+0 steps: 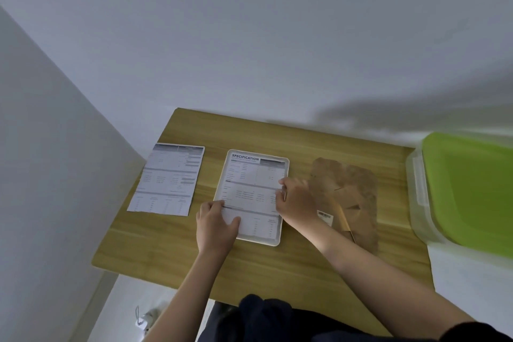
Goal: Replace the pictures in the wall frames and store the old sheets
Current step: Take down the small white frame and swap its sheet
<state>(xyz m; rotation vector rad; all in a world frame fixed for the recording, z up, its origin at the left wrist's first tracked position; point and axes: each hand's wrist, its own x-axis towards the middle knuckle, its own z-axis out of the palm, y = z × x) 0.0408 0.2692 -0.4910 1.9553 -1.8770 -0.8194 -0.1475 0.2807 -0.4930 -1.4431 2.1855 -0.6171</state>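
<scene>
Against pale walls, on the wooden table (277, 266), both hands seat a printed sheet (249, 189) into the white rounded frame (286, 164): left hand (216, 225) pinches its near-left edge, right hand (294, 200) grips its right edge. Next, the brown backing board (349, 197) probably goes on.

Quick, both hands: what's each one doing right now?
Left hand: pinches the white printed specification sheet at its lower left.
Right hand: fingers curled on the sheet's right edge.
</scene>
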